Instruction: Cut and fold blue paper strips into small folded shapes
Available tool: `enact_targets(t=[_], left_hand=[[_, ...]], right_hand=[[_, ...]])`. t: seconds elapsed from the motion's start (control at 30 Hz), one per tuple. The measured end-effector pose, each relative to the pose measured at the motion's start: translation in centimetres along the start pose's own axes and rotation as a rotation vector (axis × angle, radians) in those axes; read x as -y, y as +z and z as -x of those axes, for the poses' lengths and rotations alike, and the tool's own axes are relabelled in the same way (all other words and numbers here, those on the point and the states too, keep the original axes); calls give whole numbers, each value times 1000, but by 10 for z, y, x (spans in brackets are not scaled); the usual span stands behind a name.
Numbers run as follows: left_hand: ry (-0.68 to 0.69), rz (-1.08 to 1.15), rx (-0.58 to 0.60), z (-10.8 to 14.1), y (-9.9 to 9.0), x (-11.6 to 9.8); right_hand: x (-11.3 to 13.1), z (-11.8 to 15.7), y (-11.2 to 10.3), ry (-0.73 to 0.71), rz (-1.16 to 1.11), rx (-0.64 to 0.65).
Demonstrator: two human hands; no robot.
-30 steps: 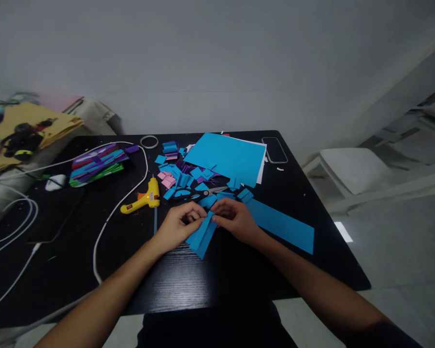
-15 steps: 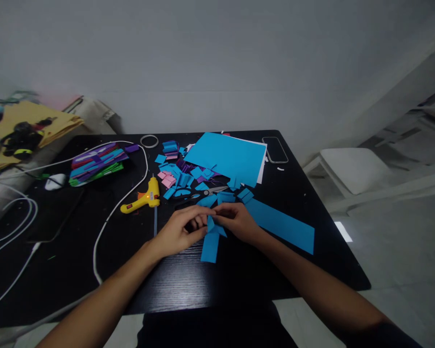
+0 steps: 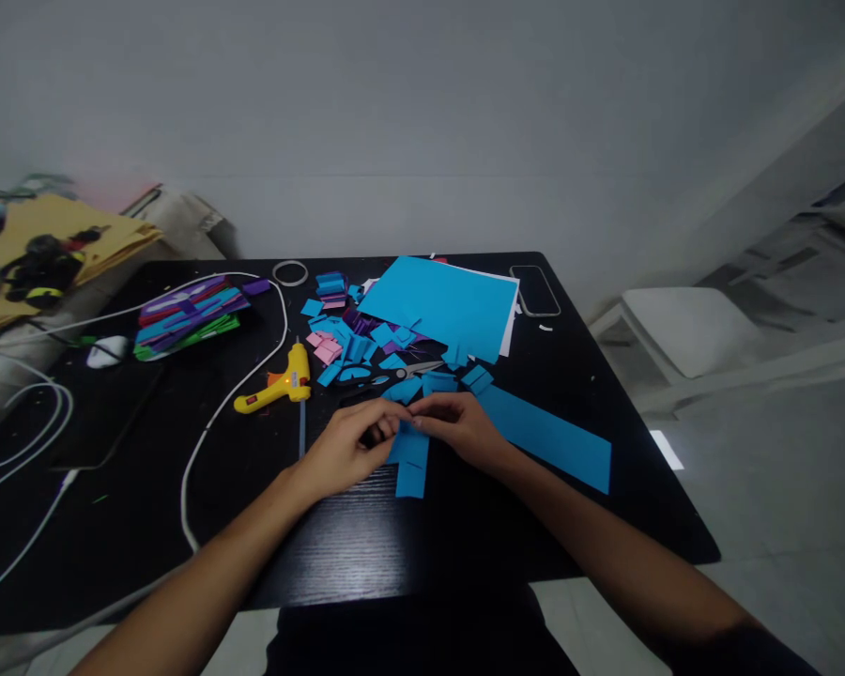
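A blue paper strip (image 3: pixel 412 477), with a crease or layered piece across it, hangs down between my hands over the dark table. My left hand (image 3: pixel 356 443) pinches its upper part from the left, fingers curled. From the right, my right hand (image 3: pixel 461 424) pinches the same paper, its fingertips meeting those of the left. The top of the strip is hidden behind my fingers. Just beyond my hands lie scissors (image 3: pixel 420 370) among small cut blue pieces (image 3: pixel 356 349). A long blue paper strip (image 3: pixel 549 439) lies by my right wrist.
A yellow glue gun (image 3: pixel 282 383) with a glue stick lies left of my hands. A white cable (image 3: pixel 204 437) curves across the black table (image 3: pixel 493 554). Blue sheets (image 3: pixel 440 305) and a phone (image 3: pixel 533 291) lie at the back. On the left are a colourful stack (image 3: pixel 190 314) and a mouse (image 3: pixel 107 352).
The blue strip has turned between my fingers; the pointed flap that stuck out at its right no longer shows, and its lower end sits slightly higher. Both hands stay in nearly the same place.
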State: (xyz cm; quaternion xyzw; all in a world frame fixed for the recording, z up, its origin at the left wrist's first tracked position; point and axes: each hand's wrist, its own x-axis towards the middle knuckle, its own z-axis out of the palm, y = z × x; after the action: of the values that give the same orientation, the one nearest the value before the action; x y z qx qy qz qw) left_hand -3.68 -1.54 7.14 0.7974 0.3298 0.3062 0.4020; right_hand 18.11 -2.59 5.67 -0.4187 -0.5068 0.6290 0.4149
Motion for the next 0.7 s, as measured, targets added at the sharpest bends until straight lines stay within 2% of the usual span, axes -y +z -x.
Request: enact_targets(t=[0.33, 0.7], left_hand=[[30, -38, -75, 3, 2, 2], [149, -65, -99, 0, -1, -3]], right_hand=[[0, 1, 0, -49, 14, -35], [2, 1, 1, -80, 5, -65]])
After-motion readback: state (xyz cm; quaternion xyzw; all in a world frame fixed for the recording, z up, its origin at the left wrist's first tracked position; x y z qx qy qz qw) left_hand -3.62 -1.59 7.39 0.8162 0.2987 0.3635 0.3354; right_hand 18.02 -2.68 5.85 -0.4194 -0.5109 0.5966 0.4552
